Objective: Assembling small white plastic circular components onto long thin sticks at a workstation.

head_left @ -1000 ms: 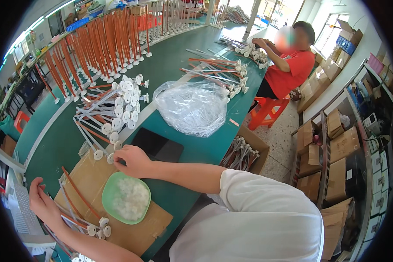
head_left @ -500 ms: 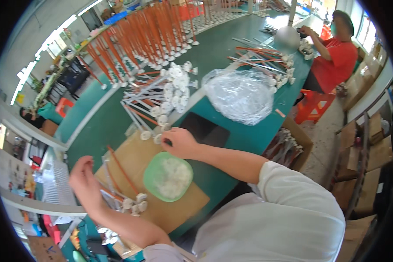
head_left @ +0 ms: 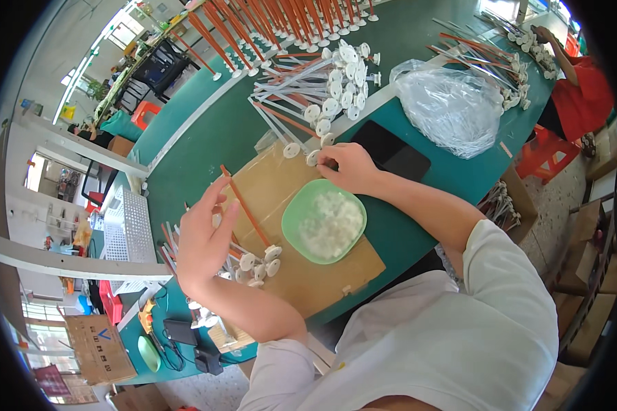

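My left hand (head_left: 204, 236) is raised over the left side of a cardboard sheet (head_left: 353, 274), thumb and fingers apart, nothing in it. Just beyond it lies an orange rod (head_left: 250, 216) with a white disc end; more white disc ends (head_left: 257, 267) cluster by my wrist. My right hand (head_left: 353, 168) is curled closed at the near end of a pile of rods with white discs (head_left: 343, 79). Its fingertips meet beside one white disc (head_left: 313, 158); what they pinch is hidden. Between my hands sits a green bowl (head_left: 289, 222) of small whitish pieces (head_left: 332, 225).
A black flat tray (head_left: 394, 152) and a clear plastic bag (head_left: 449, 109) lie right of my right hand. Orange rods (head_left: 281, 24) stand on discs at the back. A person in red (head_left: 583, 96) works at the far right. A white perforated basket (head_left: 129, 229) stands left.
The whole view has shifted, so the table things appear further right and higher. My left hand has come in closer to the orange rod. My right hand stays by the same discs.
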A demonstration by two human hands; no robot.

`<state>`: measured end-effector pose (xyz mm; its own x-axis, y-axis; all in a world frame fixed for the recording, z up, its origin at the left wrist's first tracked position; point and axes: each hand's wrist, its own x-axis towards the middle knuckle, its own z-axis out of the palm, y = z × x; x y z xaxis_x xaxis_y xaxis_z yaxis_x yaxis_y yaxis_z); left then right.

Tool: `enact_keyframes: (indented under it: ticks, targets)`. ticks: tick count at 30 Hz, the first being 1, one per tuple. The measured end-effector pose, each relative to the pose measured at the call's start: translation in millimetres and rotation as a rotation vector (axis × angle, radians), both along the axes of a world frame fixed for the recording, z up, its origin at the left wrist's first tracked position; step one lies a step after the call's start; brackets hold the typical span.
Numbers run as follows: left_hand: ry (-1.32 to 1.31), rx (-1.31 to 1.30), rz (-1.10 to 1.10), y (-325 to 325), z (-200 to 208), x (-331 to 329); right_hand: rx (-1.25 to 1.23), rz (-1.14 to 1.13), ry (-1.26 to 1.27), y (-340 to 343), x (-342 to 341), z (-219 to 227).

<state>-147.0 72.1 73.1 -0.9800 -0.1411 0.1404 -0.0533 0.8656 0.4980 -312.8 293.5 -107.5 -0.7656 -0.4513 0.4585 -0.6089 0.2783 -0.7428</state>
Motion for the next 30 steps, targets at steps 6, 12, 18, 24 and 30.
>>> enact_keyframes:
  ticks: [6,12,18,24,30]
  targets:
    - [0.122,0.019,-0.110,6.0,-1.2,0.6,0.002,0.037,0.048,0.4,-2.0,4.2]
    - [-0.044,0.071,-0.143,8.1,-24.6,-36.7,-0.074,-0.032,0.201,2.7,-10.1,-9.7]
    - [0.037,-0.230,-0.180,9.6,-101.7,-106.6,-0.110,-0.061,0.208,1.5,-10.7,8.3]
    - [0.032,-0.207,-0.134,32.4,-146.1,-131.2,-0.067,0.250,0.277,15.1,15.8,24.2]
    - [0.266,-0.220,-0.188,28.0,-151.0,-137.7,0.247,0.585,0.422,5.7,54.7,12.2]
